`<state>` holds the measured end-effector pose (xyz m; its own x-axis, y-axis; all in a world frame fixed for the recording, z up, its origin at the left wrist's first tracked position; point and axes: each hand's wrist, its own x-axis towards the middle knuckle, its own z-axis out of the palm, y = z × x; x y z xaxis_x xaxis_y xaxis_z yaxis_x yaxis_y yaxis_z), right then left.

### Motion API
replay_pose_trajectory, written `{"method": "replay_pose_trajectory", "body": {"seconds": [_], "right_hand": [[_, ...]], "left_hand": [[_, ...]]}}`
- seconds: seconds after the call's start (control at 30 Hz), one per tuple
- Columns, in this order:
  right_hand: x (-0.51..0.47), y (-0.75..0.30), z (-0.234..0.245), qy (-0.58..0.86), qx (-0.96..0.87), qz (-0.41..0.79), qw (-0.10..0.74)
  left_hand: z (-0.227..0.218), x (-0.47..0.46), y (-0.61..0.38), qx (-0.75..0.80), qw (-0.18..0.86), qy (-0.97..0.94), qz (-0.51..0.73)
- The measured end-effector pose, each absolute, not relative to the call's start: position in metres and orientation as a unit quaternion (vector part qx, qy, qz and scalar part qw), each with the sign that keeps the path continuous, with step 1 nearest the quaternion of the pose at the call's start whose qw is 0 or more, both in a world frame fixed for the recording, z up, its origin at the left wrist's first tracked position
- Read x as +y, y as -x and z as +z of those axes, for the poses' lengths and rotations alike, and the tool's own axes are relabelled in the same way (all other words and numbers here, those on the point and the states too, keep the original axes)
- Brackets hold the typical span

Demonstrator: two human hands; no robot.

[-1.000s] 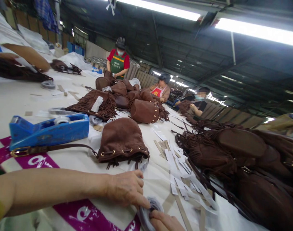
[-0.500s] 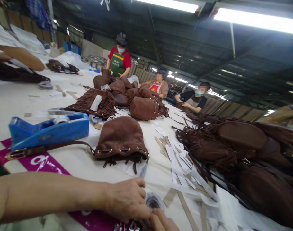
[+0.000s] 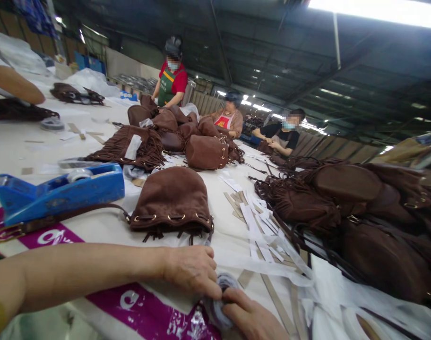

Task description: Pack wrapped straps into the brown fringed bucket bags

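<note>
My left hand (image 3: pixel 192 269) reaches in from the left, its fingers curled and pinched at the edge of a grey, see-through roll (image 3: pixel 219 309) that looks like clear tape. On the roll's other side, my right hand (image 3: pixel 253 314) grips it with bent fingers, partly cut off by the frame's bottom. The fingertips of both hands come close together over the roll. Just beyond them a brown drawstring bag (image 3: pixel 171 200) with gold eyelets lies mouth toward me, its strap running left. A purple printed sheet (image 3: pixel 144 311) lies under my left forearm.
A blue tape dispenser (image 3: pixel 64 191) stands at left. Paper and card strips (image 3: pixel 260 226) are strewn to the right, beside a large pile of brown bags (image 3: pixel 346 184). More bags (image 3: pixel 206 152) lie mid-table. Several co-workers are around the table, including one in a green apron (image 3: pixel 168 87).
The view has shifted, so the bags and dispenser sit farther left. My hands stay together at the roll, and more of my right hand shows.
</note>
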<state>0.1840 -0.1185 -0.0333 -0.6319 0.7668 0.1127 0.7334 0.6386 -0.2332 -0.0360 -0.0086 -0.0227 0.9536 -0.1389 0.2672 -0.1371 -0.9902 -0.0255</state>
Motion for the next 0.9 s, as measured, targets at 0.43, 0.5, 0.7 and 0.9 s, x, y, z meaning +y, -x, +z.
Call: {"method": "replay_pose_trajectory", "body": {"seconds": [0.43, 0.5, 0.7, 0.9], "right_hand": [[-0.135, -0.179, -0.089, 0.524, -0.834, 0.021, 0.17], [-0.135, -0.189, -0.093, 0.494, -0.852, -0.005, 0.173], [-0.138, -0.203, -0.084, 0.476, -0.855, -0.012, 0.205], [-0.137, -0.206, -0.084, 0.416, -0.885, 0.04, 0.204]], "left_hand": [[-0.021, -0.024, 0.036, -0.036, 0.0, 0.985, -0.17], [-0.02, -0.022, 0.042, -0.036, 0.012, 0.983, -0.178], [-0.024, -0.021, 0.061, -0.037, 0.024, 0.985, -0.165], [-0.022, -0.011, 0.048, -0.045, 0.009, 0.991, -0.129]]}}
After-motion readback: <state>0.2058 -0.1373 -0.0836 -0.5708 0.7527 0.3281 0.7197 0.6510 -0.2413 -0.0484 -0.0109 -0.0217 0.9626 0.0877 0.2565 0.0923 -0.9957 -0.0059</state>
